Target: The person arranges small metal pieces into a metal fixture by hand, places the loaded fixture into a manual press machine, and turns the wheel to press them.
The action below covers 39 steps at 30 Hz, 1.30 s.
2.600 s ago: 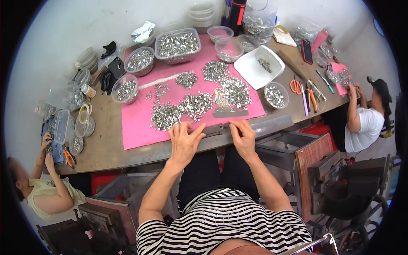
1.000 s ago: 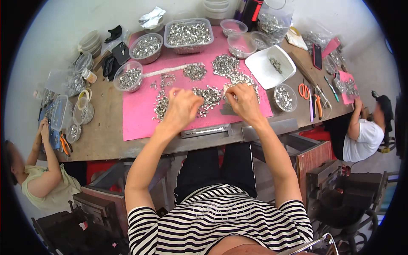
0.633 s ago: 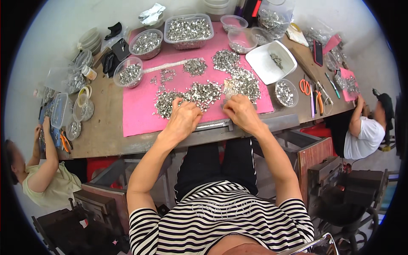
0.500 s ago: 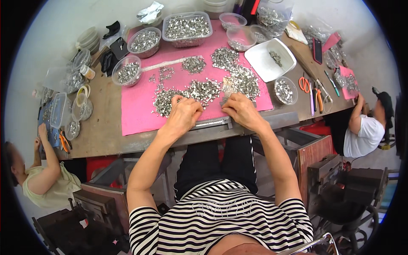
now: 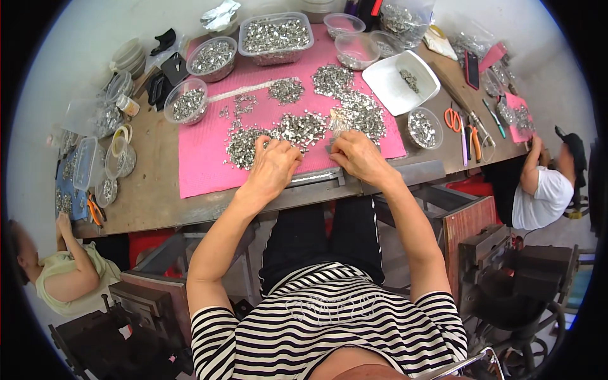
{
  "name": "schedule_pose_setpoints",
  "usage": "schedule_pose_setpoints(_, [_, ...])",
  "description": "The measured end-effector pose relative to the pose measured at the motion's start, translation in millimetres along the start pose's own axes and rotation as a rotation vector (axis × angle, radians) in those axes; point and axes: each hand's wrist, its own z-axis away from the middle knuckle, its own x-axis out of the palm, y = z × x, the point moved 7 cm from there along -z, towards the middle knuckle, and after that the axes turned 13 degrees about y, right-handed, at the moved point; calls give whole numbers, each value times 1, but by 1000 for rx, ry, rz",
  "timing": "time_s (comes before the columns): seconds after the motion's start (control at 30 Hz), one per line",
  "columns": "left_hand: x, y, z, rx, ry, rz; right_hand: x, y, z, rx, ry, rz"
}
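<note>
My left hand (image 5: 275, 166) bends over the near edge of a heap of small silvery metal pieces (image 5: 244, 145), its fingers drawn together. What those fingertips hold, if anything, is too small to name. My right hand (image 5: 359, 156) is closed beside another heap of shiny pieces (image 5: 370, 120), thumb and fingers pressed together; their grip is hidden. Between the hands, a narrow metal bar (image 5: 315, 178) lies along the table's front edge. Both heaps rest on a pink mat (image 5: 206, 171), with smaller piles (image 5: 286, 90) farther back.
Tubs of metal pieces (image 5: 277, 38) line the back. On the right are a white tray (image 5: 386, 88), a round tub (image 5: 425, 128), orange-handled scissors (image 5: 452, 119) and pliers (image 5: 475, 142). Co-workers sit at the left (image 5: 69, 278) and right (image 5: 538, 196).
My hands stay in nearly the same places, with slight finger shifts. The view has moved slightly. The left co-worker's hands and arm have lowered toward the table's edge.
</note>
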Motion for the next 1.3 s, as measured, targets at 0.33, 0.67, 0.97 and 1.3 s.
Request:
schedule_pose_setpoints(0.33, [-1, 22, 10, -240, 123, 386, -13, 1, 9, 233, 123, -148])
schedule_pose_setpoints(0.67, [11, 45, 15, -195, 196, 357, -3, -23, 52, 338, 373, -341])
schedule_pose_setpoints(0.97, [15, 46, 17, -152, 218, 304, -10, -36, 49, 157, 342, -174])
schedule_pose_setpoints(1.3, [12, 51, 16, -75, 285, 246, -7, -13, 59, 419, 369, -426])
